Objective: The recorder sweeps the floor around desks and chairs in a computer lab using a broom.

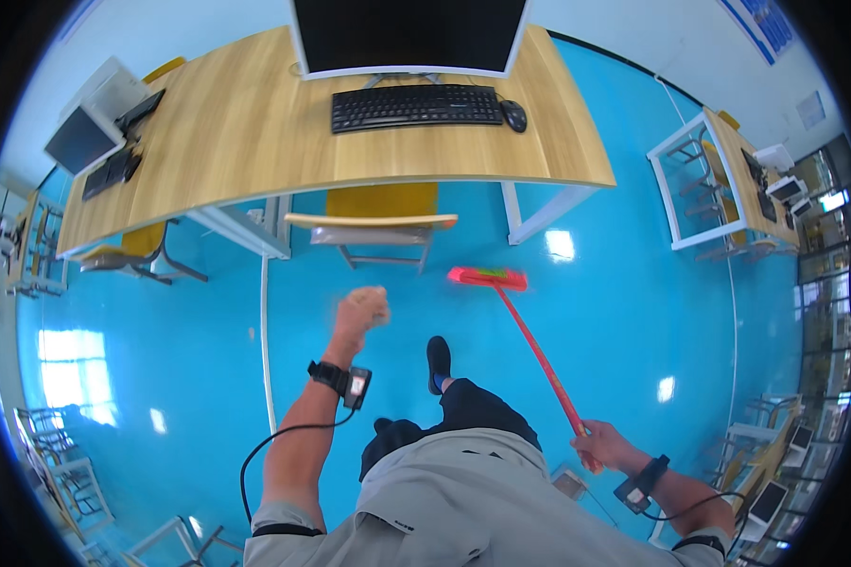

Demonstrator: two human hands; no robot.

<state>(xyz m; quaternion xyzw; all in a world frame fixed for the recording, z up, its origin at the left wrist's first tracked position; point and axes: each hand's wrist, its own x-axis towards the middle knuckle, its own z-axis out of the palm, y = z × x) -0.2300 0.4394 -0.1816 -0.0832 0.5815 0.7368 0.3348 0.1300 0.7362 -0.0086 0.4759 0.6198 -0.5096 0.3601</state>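
My right hand (599,446) grips the red handle of a broom (537,346) near its upper end. The handle slants away to a pink and green broom head (489,277) low over the blue floor; I cannot tell if the bristles touch it. My left hand (363,310) is raised over the floor with its fingers curled, slightly blurred, and nothing shows in it. Nearest to that hand is a yellow chair (383,202) tucked under a wooden desk.
The wooden desk (255,142) bears a monitor (411,35), a black keyboard (415,108) and a mouse (513,115). White desk legs (549,215) reach the glossy blue floor (369,269). Another chair (138,244) stands at left. A further desk (741,170) with computers is at right.
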